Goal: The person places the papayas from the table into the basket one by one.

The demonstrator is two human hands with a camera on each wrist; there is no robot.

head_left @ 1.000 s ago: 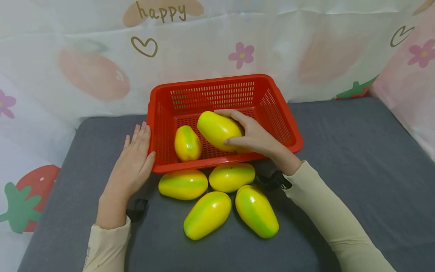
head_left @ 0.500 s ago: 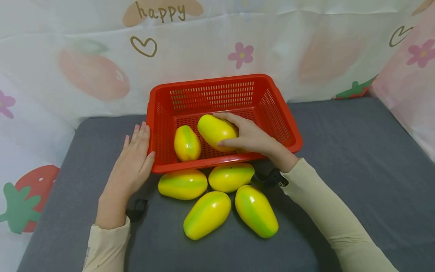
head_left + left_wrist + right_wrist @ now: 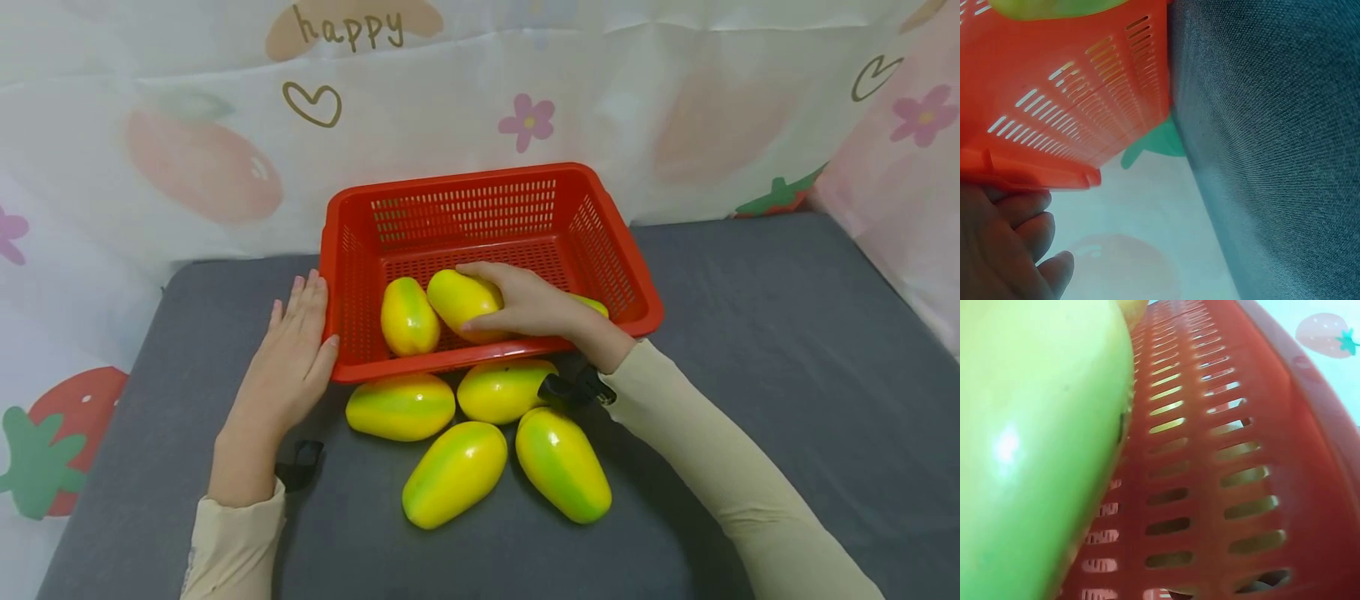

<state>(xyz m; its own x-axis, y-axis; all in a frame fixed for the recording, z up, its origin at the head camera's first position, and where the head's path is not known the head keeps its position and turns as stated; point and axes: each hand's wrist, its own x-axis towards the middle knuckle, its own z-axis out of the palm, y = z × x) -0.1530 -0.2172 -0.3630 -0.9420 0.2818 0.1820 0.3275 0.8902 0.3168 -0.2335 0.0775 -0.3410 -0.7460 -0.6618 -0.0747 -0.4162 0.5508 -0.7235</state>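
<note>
R hand (image 3: 521, 300) is curled over a yellow-green papaya (image 3: 459, 298), thumb on the near side, fingers over the far side. That papaya is down inside the red plastic basket (image 3: 427, 363); can't tell if it touches the floor or the neighbouring fruit. L hand (image 3: 292, 354) lies flat w/ straight fingers along the basket's left outer wall, pinching nothing.

Handling (my guess): stiff, smooth, glossy skin, so prob. a bit slippery; weight unclear, could be light if it's a model. Best hold = across the fat middle, thumb opp. fingers, approx. as now; tapered ends would slide out more easily. Basket walls look thin & slightly flexy.

Orientation: held papaya's long axis runs diag., visible end pointing far-left, other end near-right under the palm. Left papaya in basket (image 3: 410, 318) points roughly front-to-back; one more (image 3: 591, 305) shows only partly behind the R wrist, axis unclear. Four others on the grey bench (image 3: 750, 333), in front of the basket: two approx. L-R, two slanted.
</note>
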